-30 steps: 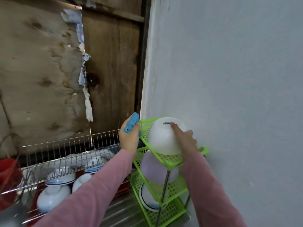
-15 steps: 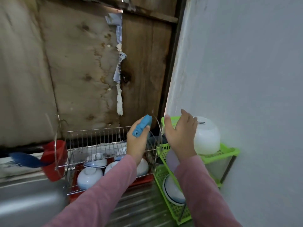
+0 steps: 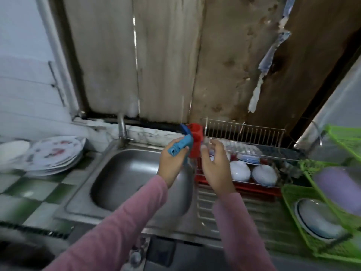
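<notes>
Above the steel sink (image 3: pixel 127 182), the blue cloth (image 3: pixel 180 146) sits inside the left hand (image 3: pixel 172 165) grip, right hand (image 3: pixel 215 167) grip wide.

I see a green and white tiled surface (image 3: pixel 29 192) on the left, with a pile of plates (image 3: pixel 56 155) on it. A steel sink (image 3: pixel 125 182) sits in the middle. Right of it stand a wire dish rack (image 3: pixel 244 133) and a green plastic shelf (image 3: pixel 291 193).

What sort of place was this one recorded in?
Probably a home kitchen's washing-up corner: a steel sink with a tap, a wire dish rack holding bowls, and stacked plates on the tiled counter.
</notes>
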The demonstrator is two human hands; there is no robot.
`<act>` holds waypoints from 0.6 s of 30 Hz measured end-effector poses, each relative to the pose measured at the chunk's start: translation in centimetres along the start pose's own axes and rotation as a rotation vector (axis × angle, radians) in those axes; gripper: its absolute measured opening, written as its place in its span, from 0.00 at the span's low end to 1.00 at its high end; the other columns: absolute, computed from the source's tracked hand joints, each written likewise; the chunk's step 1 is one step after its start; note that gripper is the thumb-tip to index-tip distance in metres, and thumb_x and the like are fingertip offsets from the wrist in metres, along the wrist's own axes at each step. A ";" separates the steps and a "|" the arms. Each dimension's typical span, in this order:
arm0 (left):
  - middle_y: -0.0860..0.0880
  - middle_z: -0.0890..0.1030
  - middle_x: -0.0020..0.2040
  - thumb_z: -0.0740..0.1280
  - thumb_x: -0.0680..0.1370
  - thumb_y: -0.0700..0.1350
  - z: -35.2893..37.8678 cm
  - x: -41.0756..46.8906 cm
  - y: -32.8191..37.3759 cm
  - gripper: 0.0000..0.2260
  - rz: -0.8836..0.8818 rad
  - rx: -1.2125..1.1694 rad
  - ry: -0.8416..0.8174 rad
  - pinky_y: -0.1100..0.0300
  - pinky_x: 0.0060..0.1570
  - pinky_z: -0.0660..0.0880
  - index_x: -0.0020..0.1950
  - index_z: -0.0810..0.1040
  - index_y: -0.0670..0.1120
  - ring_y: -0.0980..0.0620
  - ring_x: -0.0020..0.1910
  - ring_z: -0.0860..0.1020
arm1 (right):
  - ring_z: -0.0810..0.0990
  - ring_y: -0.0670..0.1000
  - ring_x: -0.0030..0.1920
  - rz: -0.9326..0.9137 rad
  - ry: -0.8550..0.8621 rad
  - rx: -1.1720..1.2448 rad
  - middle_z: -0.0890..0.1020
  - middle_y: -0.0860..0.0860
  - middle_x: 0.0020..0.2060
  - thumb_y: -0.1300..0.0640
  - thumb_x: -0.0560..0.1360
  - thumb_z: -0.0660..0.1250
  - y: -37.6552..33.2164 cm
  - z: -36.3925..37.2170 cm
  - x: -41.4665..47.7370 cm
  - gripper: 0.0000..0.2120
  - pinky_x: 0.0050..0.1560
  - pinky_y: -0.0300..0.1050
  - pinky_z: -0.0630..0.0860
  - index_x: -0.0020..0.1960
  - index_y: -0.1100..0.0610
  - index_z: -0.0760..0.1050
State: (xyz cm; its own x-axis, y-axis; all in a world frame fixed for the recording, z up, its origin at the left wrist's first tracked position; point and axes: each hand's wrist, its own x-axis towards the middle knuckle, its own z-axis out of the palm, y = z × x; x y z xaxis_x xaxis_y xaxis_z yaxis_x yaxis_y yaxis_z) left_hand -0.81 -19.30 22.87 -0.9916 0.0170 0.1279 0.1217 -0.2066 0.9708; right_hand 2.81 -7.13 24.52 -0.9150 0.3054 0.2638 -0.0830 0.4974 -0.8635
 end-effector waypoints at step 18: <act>0.50 0.81 0.47 0.66 0.79 0.36 -36.2 -11.0 -2.7 0.10 -0.151 0.133 0.728 0.65 0.41 0.75 0.52 0.78 0.51 0.53 0.44 0.78 | 0.77 0.46 0.52 0.116 -0.730 0.142 0.80 0.48 0.53 0.54 0.83 0.60 -5.4 32.6 -12.9 0.11 0.45 0.33 0.70 0.64 0.54 0.73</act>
State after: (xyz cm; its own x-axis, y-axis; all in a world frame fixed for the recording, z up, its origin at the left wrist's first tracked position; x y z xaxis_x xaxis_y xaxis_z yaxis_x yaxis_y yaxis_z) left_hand 8.21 -54.35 11.54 -0.7701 -0.6245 -0.1304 -0.0599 -0.1328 0.9893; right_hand 2.22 -40.25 11.73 -0.9463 -0.2908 -0.1411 0.0248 0.3700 -0.9287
